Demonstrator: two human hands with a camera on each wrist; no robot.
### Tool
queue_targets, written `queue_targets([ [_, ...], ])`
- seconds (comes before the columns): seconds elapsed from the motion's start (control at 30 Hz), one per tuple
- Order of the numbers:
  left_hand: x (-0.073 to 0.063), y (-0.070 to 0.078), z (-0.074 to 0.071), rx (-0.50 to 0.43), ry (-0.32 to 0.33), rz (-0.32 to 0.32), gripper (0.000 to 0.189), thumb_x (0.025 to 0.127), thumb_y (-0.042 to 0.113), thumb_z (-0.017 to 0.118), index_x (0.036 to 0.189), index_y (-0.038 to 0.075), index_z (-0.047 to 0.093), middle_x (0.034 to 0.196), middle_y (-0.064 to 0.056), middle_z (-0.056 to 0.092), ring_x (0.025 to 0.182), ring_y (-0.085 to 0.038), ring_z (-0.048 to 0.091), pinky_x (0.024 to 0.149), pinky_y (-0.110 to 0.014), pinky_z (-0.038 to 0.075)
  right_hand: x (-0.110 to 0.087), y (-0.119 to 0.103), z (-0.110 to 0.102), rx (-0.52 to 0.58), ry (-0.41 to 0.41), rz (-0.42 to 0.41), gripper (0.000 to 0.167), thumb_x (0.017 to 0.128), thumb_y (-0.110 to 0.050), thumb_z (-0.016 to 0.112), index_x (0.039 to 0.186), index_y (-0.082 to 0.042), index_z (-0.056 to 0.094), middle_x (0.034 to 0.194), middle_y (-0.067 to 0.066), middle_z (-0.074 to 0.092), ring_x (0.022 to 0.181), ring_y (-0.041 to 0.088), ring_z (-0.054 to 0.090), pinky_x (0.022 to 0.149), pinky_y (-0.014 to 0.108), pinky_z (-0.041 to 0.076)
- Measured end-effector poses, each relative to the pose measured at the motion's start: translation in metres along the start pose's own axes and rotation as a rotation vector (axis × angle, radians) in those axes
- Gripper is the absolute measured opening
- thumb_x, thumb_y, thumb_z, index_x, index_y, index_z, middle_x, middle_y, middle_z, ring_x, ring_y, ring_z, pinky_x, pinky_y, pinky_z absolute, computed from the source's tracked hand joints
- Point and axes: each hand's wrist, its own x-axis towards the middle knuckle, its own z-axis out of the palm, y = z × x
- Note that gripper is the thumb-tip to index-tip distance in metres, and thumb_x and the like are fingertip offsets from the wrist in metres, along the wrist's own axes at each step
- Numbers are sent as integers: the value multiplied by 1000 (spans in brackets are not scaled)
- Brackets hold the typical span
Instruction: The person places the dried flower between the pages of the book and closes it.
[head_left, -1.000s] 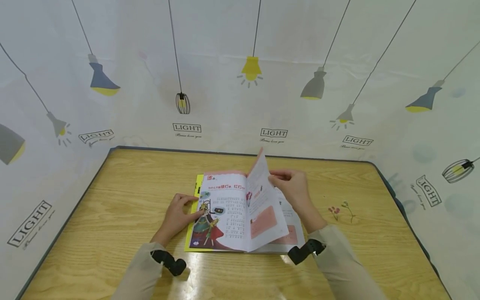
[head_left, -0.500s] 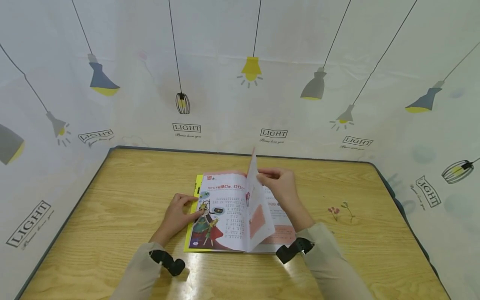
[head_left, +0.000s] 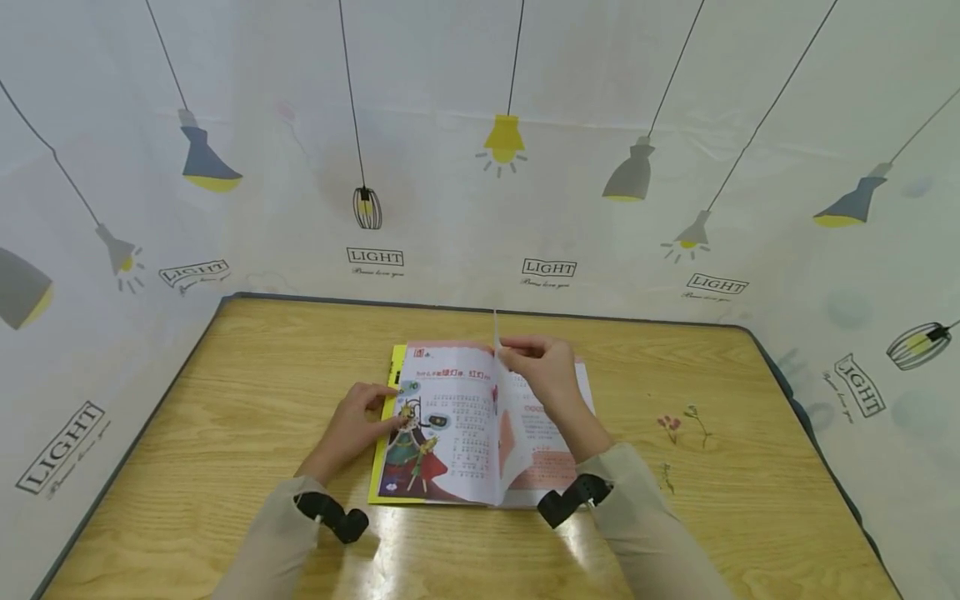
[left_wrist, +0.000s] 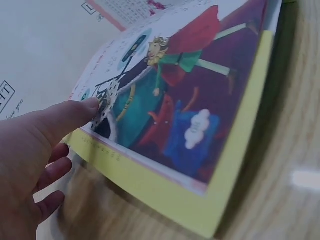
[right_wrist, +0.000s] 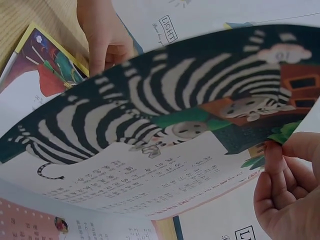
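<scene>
An open picture book point(head_left: 450, 467) with a yellow cover lies on the wooden table, its left page showing crowned figures. My left hand point(head_left: 348, 429) holds the book's left edge; in the left wrist view its thumb point(left_wrist: 75, 115) lies on the page while the other fingers sit lower, by the yellow border. Near the top corner of a raised page point(head_left: 508, 437), my right hand point(head_left: 547, 375) pinches the paper between thumb and fingers. That page stands almost upright over the spine. Zebras printed on its other side point(right_wrist: 175, 95) show in the right wrist view.
The wooden table point(head_left: 247, 375) has a dark edge and meets white sheeting point(head_left: 450, 167) printed with lamps at the back and sides. Small flower sprigs point(head_left: 668, 427) show on the table right of the book. Each wrist wears a black camera strap point(head_left: 573, 500).
The pinched page has swung left from a rightward slant to nearly upright, and my right hand has moved left with it. My left hand has stayed at the book's left edge.
</scene>
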Motion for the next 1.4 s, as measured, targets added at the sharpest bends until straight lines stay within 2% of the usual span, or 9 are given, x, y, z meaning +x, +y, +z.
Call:
queue_targets([
  [0.1, 3, 4, -5, -15, -1, -2, 47, 79, 31, 72, 118, 8, 58, 114, -12, 46, 105, -31, 50, 88, -44, 42, 0, 0, 2, 22, -6, 7, 21, 78, -5, 70, 98, 3, 69, 85, 11, 67, 73, 14, 61, 70, 31, 50],
  [0.27, 12, 10, -14, 15, 4, -7, 45, 82, 30, 69, 120, 10, 56, 119, -12, 44, 108, -31, 47, 88, -45, 41, -1, -1, 8, 30, -8, 3, 19, 79, -6, 70, 97, 1, 70, 83, 10, 67, 72, 15, 61, 73, 39, 50],
  [0.4, 18, 20, -24, 9, 2, -15, 46, 84, 28, 67, 123, 9, 54, 121, -12, 44, 110, -32, 45, 86, -45, 42, 0, 0, 13, 32, -18, -7, 18, 78, -5, 70, 96, 1, 70, 81, 9, 66, 70, 14, 61, 71, 38, 50],
  [0.57, 26, 35, -36, 23, 32, 64, 46, 84, 24, 68, 123, 4, 53, 119, -16, 46, 108, -35, 48, 86, -47, 42, 1, 0, 21, 44, -31, -4, 19, 78, -4, 69, 96, 2, 70, 79, 9, 65, 69, 14, 61, 69, 35, 50],
  [0.8, 41, 57, -50, 33, 49, 163, 43, 84, 24, 67, 121, 5, 55, 114, -17, 50, 103, -34, 52, 83, -47, 44, 1, 1, 34, 50, -66, 13, 18, 80, -7, 69, 96, 1, 70, 79, 8, 65, 70, 14, 60, 70, 36, 50],
  [0.87, 46, 64, -52, 33, 47, 182, 42, 85, 24, 66, 121, 6, 56, 113, -16, 51, 102, -32, 53, 83, -46, 44, 1, 1, 38, 47, -71, 13, 18, 80, -7, 69, 96, 1, 70, 79, 8, 65, 70, 14, 60, 68, 35, 50],
  [1.07, 58, 84, -55, 22, 30, 193, 39, 87, 24, 64, 121, 8, 56, 112, -13, 55, 99, -27, 55, 84, -44, 43, 1, 1, 51, 35, -83, 26, 18, 80, -7, 69, 96, -1, 71, 79, 8, 65, 69, 15, 60, 72, 43, 50],
  [1.27, 63, 100, -54, -9, -4, 225, 34, 88, 23, 63, 118, 9, 58, 110, -14, 58, 95, -27, 57, 79, -42, 46, 2, 4, 61, 12, -97, 32, 17, 79, -9, 70, 95, -4, 72, 78, 7, 65, 67, 16, 61, 64, 32, 50],
  [1.4, 66, 107, -51, -21, -38, 224, 32, 88, 24, 62, 118, 11, 60, 108, -11, 60, 91, -25, 58, 76, -40, 48, 2, 7, 67, 13, -102, 24, 17, 78, -10, 71, 94, -3, 72, 77, 7, 66, 66, 15, 61, 65, 36, 51],
])
